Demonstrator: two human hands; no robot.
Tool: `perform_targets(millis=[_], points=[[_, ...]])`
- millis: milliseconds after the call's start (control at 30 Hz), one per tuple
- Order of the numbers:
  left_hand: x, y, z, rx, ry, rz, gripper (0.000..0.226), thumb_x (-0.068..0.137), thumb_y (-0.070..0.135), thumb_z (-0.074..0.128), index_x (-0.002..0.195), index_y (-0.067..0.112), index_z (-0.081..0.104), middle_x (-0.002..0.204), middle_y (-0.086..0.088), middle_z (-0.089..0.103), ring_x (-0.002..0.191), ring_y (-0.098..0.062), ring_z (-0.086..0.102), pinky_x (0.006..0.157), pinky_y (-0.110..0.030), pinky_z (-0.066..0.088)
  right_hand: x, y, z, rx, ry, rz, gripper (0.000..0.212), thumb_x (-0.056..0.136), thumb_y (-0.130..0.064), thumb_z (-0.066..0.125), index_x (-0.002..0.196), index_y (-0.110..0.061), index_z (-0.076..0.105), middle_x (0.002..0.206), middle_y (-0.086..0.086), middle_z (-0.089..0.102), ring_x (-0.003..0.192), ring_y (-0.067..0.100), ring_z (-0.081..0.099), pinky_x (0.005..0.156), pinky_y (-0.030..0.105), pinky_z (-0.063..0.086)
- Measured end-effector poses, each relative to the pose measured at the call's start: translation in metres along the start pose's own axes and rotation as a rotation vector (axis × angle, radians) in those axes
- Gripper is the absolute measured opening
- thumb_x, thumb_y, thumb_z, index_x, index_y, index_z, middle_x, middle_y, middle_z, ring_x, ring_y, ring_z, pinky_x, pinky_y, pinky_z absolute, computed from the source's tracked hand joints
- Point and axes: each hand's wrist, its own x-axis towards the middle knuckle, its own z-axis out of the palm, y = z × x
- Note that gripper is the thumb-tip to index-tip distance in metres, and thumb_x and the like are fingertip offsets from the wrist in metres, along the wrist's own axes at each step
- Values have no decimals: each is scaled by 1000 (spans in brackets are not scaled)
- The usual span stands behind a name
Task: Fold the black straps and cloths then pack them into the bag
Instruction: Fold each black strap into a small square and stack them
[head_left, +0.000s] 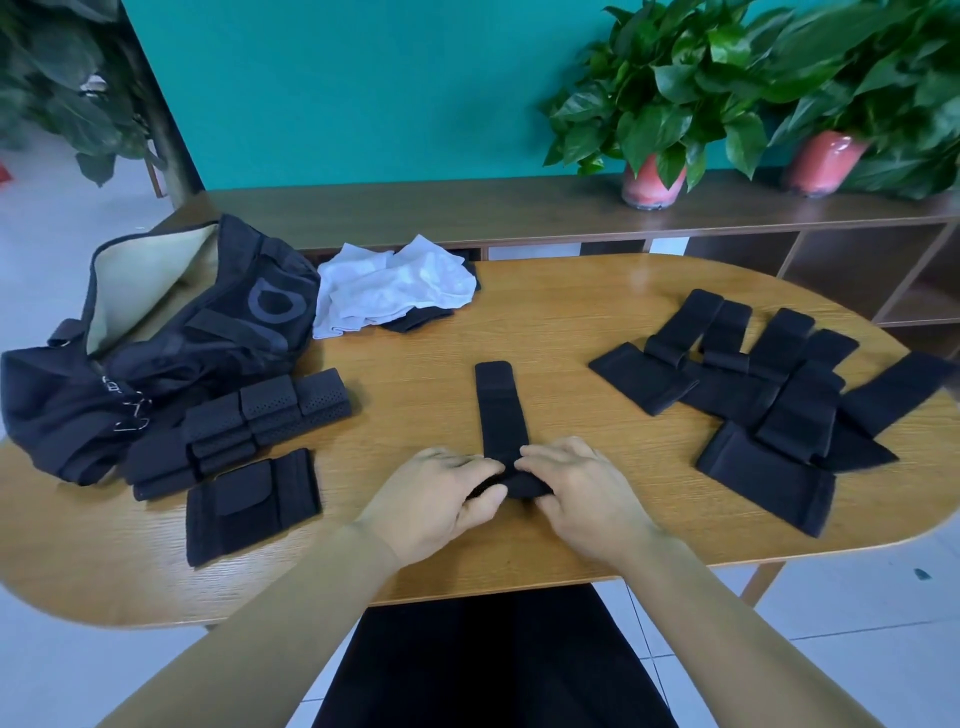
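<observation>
Both hands low at the near middle of the wooden worktop (571, 322); left hand (441, 499) and right hand (582, 493) side by side, fingers curled and pinched onto the near end of one black strap (501, 415); that end is bunched or rolled under the fingertips, exact fold hidden by the hands; the rest of the strap lies flat on the worktop, running straight away from the hands.

Left of the hands, near: a flat folded black cloth (254, 504); just beyond it a cluster of folded perforated black straps (249, 421), touching one another; farther left and beyond, the black bag (156, 343), mouth open, pale lining showing, slumped partly over the worktop edge.

Beyond the hands, slightly left: crumpled white cloth (395, 291) lying over a dark piece, beside the bag.

Right of the hands: a loose pile of unfolded black straps and cloths (769, 395), overlapping, well apart from the held strap.

Behind the worktop, a shelf with two potted plants (660, 130).
</observation>
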Motion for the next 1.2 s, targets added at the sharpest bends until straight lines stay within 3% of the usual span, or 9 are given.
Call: perform_targets(millis=[67, 167, 300, 433, 567, 733, 933, 1033, 1200], points=[[-3, -1, -2, -120, -39, -112, 70, 88, 73, 31, 130, 24, 57, 116, 8, 66, 102, -10, 59, 91, -20, 38, 3, 2, 0, 52, 37, 32, 43, 93, -17, 53, 135, -25, 53, 136, -11, 52, 127, 10, 36, 107, 30, 30], [-4, -1, 0, -299, 32, -286, 34, 91, 47, 60, 119, 29, 62, 100, 13, 64, 82, -2, 55, 74, -18, 42, 8, 3, -1, 194, 73, 137, 33, 92, -26, 59, 124, -34, 61, 114, -5, 54, 108, 15, 50, 96, 30, 41], [6, 0, 6, -581, 176, -517, 7, 93, 27, 62, 99, 23, 65, 91, 5, 69, 88, -5, 63, 77, -15, 49, 15, 3, -5, 498, 128, 275, 12, 90, -29, 65, 100, -34, 69, 96, -4, 62, 82, 13, 60, 73, 29, 50], [17, -5, 16, -650, 261, -624, 21, 92, 30, 62, 97, 10, 63, 95, -9, 70, 92, -25, 65, 83, -46, 54, 22, 1, -2, 733, 225, 403, 3, 88, -27, 69, 90, -27, 67, 82, -3, 69, 78, 16, 65, 70, 31, 53], [28, -4, 17, -574, 309, -667, 28, 93, 28, 61, 88, 1, 57, 77, -11, 62, 71, -26, 58, 64, -36, 51, 33, 0, 3, 774, 295, 486, 11, 89, -23, 67, 95, -15, 64, 88, 3, 71, 86, 20, 67, 78, 36, 57], [36, -9, 16, -468, 308, -710, 33, 93, 25, 62, 77, -1, 49, 63, -3, 44, 58, -14, 38, 53, -25, 33, 44, 0, 5, 651, 305, 528, 14, 89, -26, 65, 89, -12, 61, 74, 5, 61, 64, 19, 55, 66, 37, 54], [42, -12, 19, -366, 267, -679, 28, 93, 27, 62, 71, 18, 48, 70, 0, 54, 66, -16, 51, 59, -28, 43, 46, -1, 6, 538, 274, 540, 15, 92, -28, 62, 103, -18, 63, 89, 7, 69, 83, 22, 65, 73, 37, 56], [45, -11, 17, -292, 239, -660, 10, 93, 31, 62, 92, 21, 60, 78, 4, 58, 75, -15, 56, 65, -28, 47, 47, 0, 8, 455, 274, 527, 24, 92, -29, 61, 115, -19, 61, 97, 1, 68, 89, 18, 64, 75, 32, 54], [46, -13, 18, -204, 240, -711, 26, 95, 33, 58, 112, 14, 60, 98, -3, 54, 83, -19, 56, 71, -30, 48, 47, 1, 9, 323, 276, 549, 48, 93, -33, 58, 138, -19, 46, 124, 1, 51, 97, 15, 56, 73, 29, 49]])
